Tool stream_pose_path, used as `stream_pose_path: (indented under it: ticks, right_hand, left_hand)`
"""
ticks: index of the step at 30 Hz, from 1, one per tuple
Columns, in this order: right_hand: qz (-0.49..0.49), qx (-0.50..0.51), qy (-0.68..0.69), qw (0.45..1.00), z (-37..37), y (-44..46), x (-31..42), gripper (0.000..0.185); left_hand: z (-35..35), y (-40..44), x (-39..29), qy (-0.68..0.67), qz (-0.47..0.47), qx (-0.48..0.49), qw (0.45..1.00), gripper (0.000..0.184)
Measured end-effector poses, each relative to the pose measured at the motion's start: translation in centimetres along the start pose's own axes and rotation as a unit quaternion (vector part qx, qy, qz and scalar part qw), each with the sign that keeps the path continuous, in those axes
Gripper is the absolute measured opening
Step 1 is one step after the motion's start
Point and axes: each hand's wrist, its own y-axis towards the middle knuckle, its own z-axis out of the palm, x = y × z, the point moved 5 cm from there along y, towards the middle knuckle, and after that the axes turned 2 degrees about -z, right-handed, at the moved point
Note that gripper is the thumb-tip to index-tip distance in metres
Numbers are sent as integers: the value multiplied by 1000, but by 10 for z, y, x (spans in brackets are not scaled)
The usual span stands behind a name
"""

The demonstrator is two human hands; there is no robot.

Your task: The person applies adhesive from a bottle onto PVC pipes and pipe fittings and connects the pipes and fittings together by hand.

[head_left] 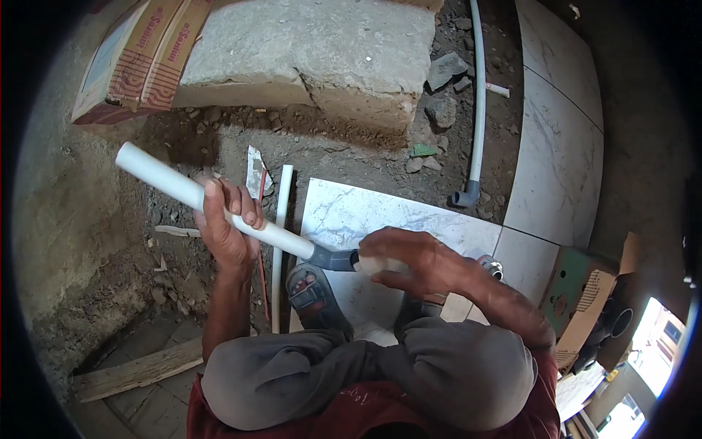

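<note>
My left hand (227,216) is closed around a long white PVC pipe (164,175), which slants across in front of my knees. A dark grey elbow fitting (333,258) sits on the pipe's lower right end. At the elbow's other opening, my right hand (409,257) has its fingers curled round a pale, rounded piece (374,264). That piece is partly hidden and blurred, and I cannot tell whether it touches the elbow or sits inside it.
Marble-look tiles (409,212) lie under my shoes. A thin white pipe (281,241) lies to the left. Another pipe with a grey elbow (466,196) rests on rubble. Concrete steps (307,58), cardboard boxes (139,62), a wooden plank (139,371) and an open carton (585,314) surround me.
</note>
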Motion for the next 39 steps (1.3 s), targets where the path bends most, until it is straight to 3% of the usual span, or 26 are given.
stream_pose_path:
  ticks: [2, 3, 4, 5, 6, 8, 9, 11, 12, 13, 14, 15, 18, 20, 24, 25, 28, 34, 39]
  right_hand:
    - [258, 5, 178, 950, 8, -7, -17, 38]
    - [256, 6, 178, 950, 18, -11, -20, 38]
    - [334, -86, 346, 873, 35, -25, -36, 38]
    - [397, -174, 497, 751, 49, -37, -47, 38]
    - [397, -174, 497, 751, 52, -37, -47, 38]
    - [425, -227, 538, 692, 57, -42, -51, 36]
    - [426, -228, 539, 690, 55, -43, -50, 36]
    - [408, -128, 434, 793, 48, -40, -45, 36]
    - [411, -131, 432, 792, 44, -40, -43, 36]
    - [305, -111, 266, 908, 31, -33, -33, 36]
    - [186, -82, 86, 975, 23, -27, -20, 37]
    - [110, -95, 22, 989, 20, -28, -17, 40]
    - [163, -83, -34, 983, 1, -49, -19, 41]
    - [178, -134, -43, 974, -14, -81, -28, 41]
    - [393, -319, -102, 857, -59, -190, -23, 40]
    - [388, -345, -150, 841, -62, -219, -20, 39]
    - [477, -309, -257, 782, -53, -274, -3, 37]
    - [481, -355, -272, 754, -15, -303, -10, 42]
    - [453, -304, -311, 778, 11, -305, -46, 41]
  left_hand:
    - [-1, -1, -6, -27, 41, 27, 998, 15]
    - [-1, 0, -7, -27, 43, 26, 998, 15]
    - [-2, -1, -10, -33, 61, 33, 997, 15]
    - [-1, -1, -13, -40, 77, 39, 995, 14]
    - [-1, -3, -13, -39, 78, 39, 995, 14]
    - [3, -8, -13, 1, 102, 56, 993, 13]
    - [3, -8, -12, 0, 100, 56, 993, 13]
    - [0, -7, -9, -6, 85, 41, 996, 14]
    - [1, -7, -8, -10, 83, 43, 996, 14]
    - [2, -8, -6, 1, 73, 38, 997, 13]
    - [2, -9, -4, 11, 62, 34, 997, 12]
    - [4, -10, -1, 5, 57, 37, 998, 12]
    - [1, -10, 7, 22, 41, 21, 999, 13]
    - [-12, -8, 11, 35, 46, -3, 998, 16]
    - [-36, -10, 21, 42, 12, -38, 998, 18]
    - [-38, -11, 23, 53, 14, -43, 998, 19]
    - [-41, -13, 32, 66, 7, -48, 997, 20]
    - [-37, -13, 39, 71, -4, -41, 997, 19]
    - [-37, -13, 36, 65, 9, -40, 997, 18]
